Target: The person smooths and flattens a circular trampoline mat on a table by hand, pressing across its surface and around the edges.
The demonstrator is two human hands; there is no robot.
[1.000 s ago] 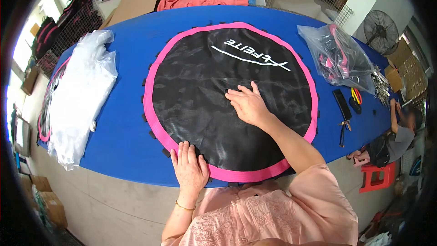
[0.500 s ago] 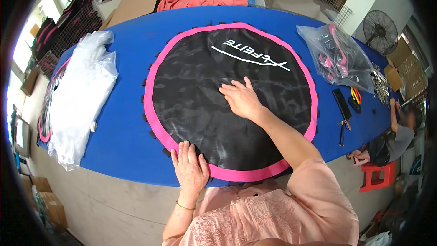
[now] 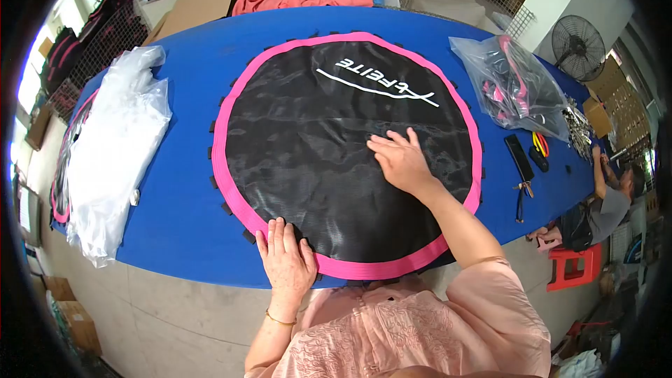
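Observation:
A round black trampoline mat [image 3: 315, 161] with a pink border and small black loops around its edge lies flat on the blue table [image 3: 182, 217]. White lettering runs across its far right part, upside down from where I look. My left hand [image 3: 288, 260] rests flat on the near left stretch of the pink border, fingers straight. Over the black fabric, right of the middle, my right hand [image 3: 402, 161] lies palm down with its fingers spread. Neither hand grips anything.
Clear plastic bags [image 3: 126, 154] lie at the left over pink-edged pieces. At the right are a plastic bag with pink and black parts [image 3: 514, 87], a black phone-like object [image 3: 519, 157], yellow-red-handled scissors [image 3: 539, 150] and metal hooks [image 3: 578, 129]. Another person [image 3: 609, 203] sits beyond, near a red stool [image 3: 574, 267].
My right hand has slid to the right and slightly nearer across the mat. My left hand keeps its place on the border. The whole view has shifted slightly.

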